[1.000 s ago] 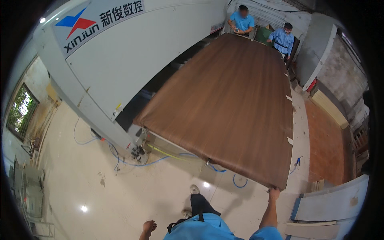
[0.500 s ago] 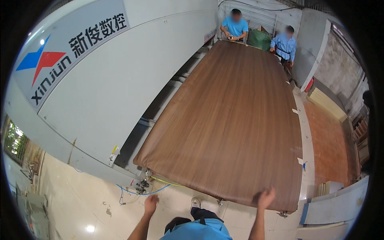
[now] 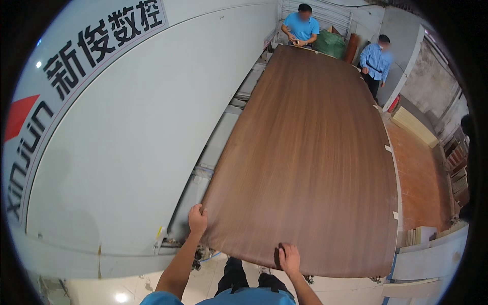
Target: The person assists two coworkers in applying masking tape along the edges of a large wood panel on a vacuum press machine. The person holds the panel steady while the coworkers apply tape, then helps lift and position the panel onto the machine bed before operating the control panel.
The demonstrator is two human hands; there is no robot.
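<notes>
A large brown wood-grain sheet point(image 3: 310, 157) covers a long, flat work bed, its near edge curving down in front of me. At the near left corner, my left hand point(image 3: 197, 220) has its fingers curled against the sheet's side edge. Over the front edge, left of its middle, is my right hand point(image 3: 289, 257), fingers bent and closed, with a dark shadow beside it. Whether the right fingers pinch the sheet cannot be made out. The underside of the edge is hidden.
A tall white machine point(image 3: 137, 127) runs along the left side. Two co-workers in blue, one person point(image 3: 301, 26) and another person point(image 3: 375, 58), stand at the far end. Boards point(image 3: 427, 269) are stacked at the near right. White tabs point(image 3: 388, 149) stick out along the sheet's right edge.
I have come closer to the bed's near left corner. My left hand has gone up to the sheet's edge, and my right hand has moved left. The right-hand co-worker has shifted right.
</notes>
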